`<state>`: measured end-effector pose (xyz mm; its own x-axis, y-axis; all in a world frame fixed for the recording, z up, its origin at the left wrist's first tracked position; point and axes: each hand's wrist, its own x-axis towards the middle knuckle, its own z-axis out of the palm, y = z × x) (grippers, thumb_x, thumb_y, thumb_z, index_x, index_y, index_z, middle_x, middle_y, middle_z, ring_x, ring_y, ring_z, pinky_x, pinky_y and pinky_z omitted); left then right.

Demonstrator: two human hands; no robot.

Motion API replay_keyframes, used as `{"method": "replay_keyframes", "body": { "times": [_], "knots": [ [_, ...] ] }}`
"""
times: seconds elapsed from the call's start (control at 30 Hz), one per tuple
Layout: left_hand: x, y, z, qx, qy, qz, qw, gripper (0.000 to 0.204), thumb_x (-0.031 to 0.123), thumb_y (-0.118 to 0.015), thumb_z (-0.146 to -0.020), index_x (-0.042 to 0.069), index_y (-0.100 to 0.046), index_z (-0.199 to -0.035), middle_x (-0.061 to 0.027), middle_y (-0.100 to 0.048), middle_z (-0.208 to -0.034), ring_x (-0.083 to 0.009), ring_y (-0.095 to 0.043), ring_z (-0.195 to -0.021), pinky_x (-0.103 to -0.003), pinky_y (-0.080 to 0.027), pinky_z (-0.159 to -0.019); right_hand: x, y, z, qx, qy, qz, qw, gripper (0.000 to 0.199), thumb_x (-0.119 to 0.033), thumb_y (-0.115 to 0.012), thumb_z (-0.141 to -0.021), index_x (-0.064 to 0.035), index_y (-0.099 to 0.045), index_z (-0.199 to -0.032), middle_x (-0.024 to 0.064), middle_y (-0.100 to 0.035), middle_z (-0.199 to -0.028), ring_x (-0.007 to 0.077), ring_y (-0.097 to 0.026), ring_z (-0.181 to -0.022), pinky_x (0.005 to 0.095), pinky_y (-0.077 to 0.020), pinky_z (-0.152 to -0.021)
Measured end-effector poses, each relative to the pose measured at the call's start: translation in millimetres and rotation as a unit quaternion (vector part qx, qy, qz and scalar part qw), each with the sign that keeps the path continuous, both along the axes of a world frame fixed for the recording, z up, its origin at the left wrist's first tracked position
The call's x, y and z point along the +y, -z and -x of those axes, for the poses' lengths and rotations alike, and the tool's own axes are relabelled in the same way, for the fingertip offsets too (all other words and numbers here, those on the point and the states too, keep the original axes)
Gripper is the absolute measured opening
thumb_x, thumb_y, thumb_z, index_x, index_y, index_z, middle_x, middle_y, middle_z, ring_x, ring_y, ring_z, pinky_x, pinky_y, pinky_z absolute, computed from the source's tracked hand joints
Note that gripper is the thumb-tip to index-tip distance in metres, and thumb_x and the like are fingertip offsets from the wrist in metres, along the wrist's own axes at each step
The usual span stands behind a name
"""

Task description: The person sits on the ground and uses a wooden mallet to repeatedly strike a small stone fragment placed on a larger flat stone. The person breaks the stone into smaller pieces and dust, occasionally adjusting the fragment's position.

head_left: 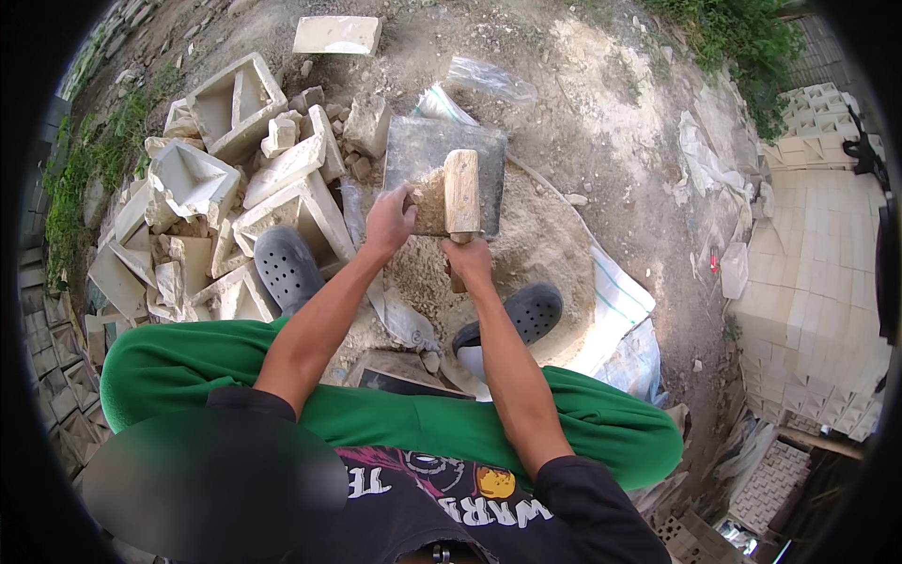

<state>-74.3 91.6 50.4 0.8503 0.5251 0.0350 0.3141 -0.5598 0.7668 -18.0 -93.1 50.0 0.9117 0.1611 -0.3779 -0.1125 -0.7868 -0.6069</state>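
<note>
Rubble lay heaped to the person's left: a pile of broken pale cast blocks (235, 197) with hollow triangular and square pockets, most of them cracked into pieces. The person sat low in green trousers with both feet in dark perforated clogs (287, 266), facing a grey slab (423, 146) set on the ground. On that slab rested a crumbly sandy lump (430, 202), and the left hand (390, 221) was curled around its near edge, fingers pressed against it to steady it. The right hand (467, 258) was closed tight round the handle of a wooden mallet (461, 191), whose pale blocky head sat on top of the lump. Judging by the scene, the breaking-down was well under way but far from finished: a broad mound of fine sandy powder (531, 244) had already gathered below and to the right of the slab, spread over a white woven sack (615, 301), while the lump under the mallet held together as one piece and the pile of unbroken fragments beside the left knee remained large. Stacks of whole pale blocks (808, 282) stood well apart on the right, beyond bare dirt ground (601, 113).
</note>
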Motion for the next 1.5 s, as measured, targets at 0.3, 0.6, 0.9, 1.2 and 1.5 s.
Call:
{"method": "replay_keyframes", "body": {
  "times": [0.3,0.6,0.9,1.2,1.5],
  "knots": [
    [2.9,-5.2,3.6,0.004,-0.009,-0.003,1.000,0.037,0.013,-0.069,-0.085,0.008,-0.066,-0.121,-0.0152,-0.071,-0.104,-0.0346,-0.065,-0.102,-0.045,-0.053,-0.087,16.5,-43.0,1.5,0.013,-0.030,-0.069,0.997,0.041,-0.035,-0.076,-0.071,0.0031,-0.075,-0.086,0.0176,-0.072,-0.072,0.0302,-0.074,-0.070,0.0418,-0.0574,-0.070],
    [7.5,8.5,7.5,-0.025,0.012,-0.007,1.000,0.040,0.012,-0.070,-0.085,0.006,-0.063,-0.124,-0.0178,-0.069,-0.110,-0.0355,-0.064,-0.107,-0.044,-0.051,-0.093,20.4,-52.6,-3.9,0.155,-0.009,-0.024,0.988,0.039,-0.031,-0.077,-0.070,0.0035,-0.075,-0.089,0.0169,-0.073,-0.074,0.0261,-0.074,-0.066,0.0394,-0.0579,-0.067],
    [5.9,8.6,3.0,-0.013,0.013,-0.022,1.000,0.041,0.012,-0.070,-0.086,0.008,-0.062,-0.126,-0.0180,-0.069,-0.112,-0.0361,-0.064,-0.109,-0.045,-0.051,-0.093,12.6,-6.7,9.0,0.006,-0.090,0.048,0.995,0.042,-0.041,-0.076,-0.072,-0.0037,-0.076,-0.090,0.0214,-0.073,-0.081,0.0402,-0.072,-0.084,0.0456,-0.0560,-0.072],
    [8.5,-3.3,3.0,0.058,0.009,0.012,0.998,0.042,0.015,-0.072,-0.085,0.009,-0.063,-0.126,-0.0170,-0.069,-0.114,-0.0360,-0.064,-0.107,-0.045,-0.052,-0.092,18.1,-40.5,1.7,0.062,-0.015,-0.089,0.994,0.044,-0.041,-0.075,-0.072,-0.0022,-0.076,-0.094,0.0229,-0.073,-0.084,0.0412,-0.072,-0.089,0.0468,-0.0561,-0.077],
    [9.0,5.1,4.7,0.020,0.001,-0.041,0.999,0.039,0.017,-0.072,-0.084,0.011,-0.066,-0.122,-0.0184,-0.070,-0.102,-0.0373,-0.067,-0.098,-0.046,-0.054,-0.085,4.0,-20.3,13.8,0.050,-0.030,-0.004,0.998,0.040,-0.037,-0.076,-0.072,-0.0038,-0.077,-0.093,0.0178,-0.073,-0.079,0.0319,-0.073,-0.076,0.0420,-0.0566,-0.073]
  ]
}}
